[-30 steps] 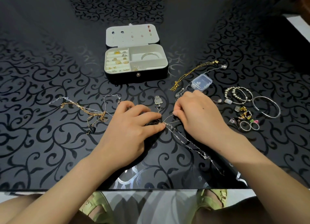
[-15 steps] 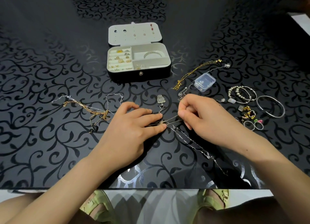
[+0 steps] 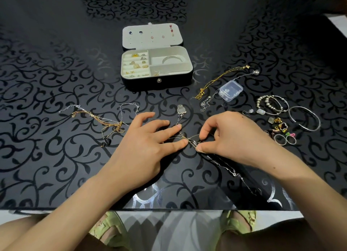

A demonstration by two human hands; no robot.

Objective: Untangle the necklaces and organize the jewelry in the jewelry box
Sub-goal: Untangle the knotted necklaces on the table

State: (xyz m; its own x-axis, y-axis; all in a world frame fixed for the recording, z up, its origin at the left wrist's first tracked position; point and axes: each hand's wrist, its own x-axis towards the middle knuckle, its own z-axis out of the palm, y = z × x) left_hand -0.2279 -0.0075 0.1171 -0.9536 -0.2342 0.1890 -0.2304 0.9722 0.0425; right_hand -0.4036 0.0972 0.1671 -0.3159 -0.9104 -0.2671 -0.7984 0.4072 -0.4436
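Note:
A knot of thin silver and gold chains lies on the black table between my hands. My left hand rests flat beside it, straight fingertips pressing the chains down. My right hand pinches a strand at the knot between thumb and forefinger. A pale pendant hangs off the tangle towards the back, and a silver chain trails out under my right wrist. The open jewelry box stands behind, with earrings in its left slots and a bangle at right.
Another tangle of gold and silver necklaces lies left. A gold chain, a clear plastic case, bead bracelets, a silver bangle and rings sit right. The table's front edge is near my knees.
My right hand has curled tighter and shifted its pinch down onto the knot. My left hand keeps pressing in the same place.

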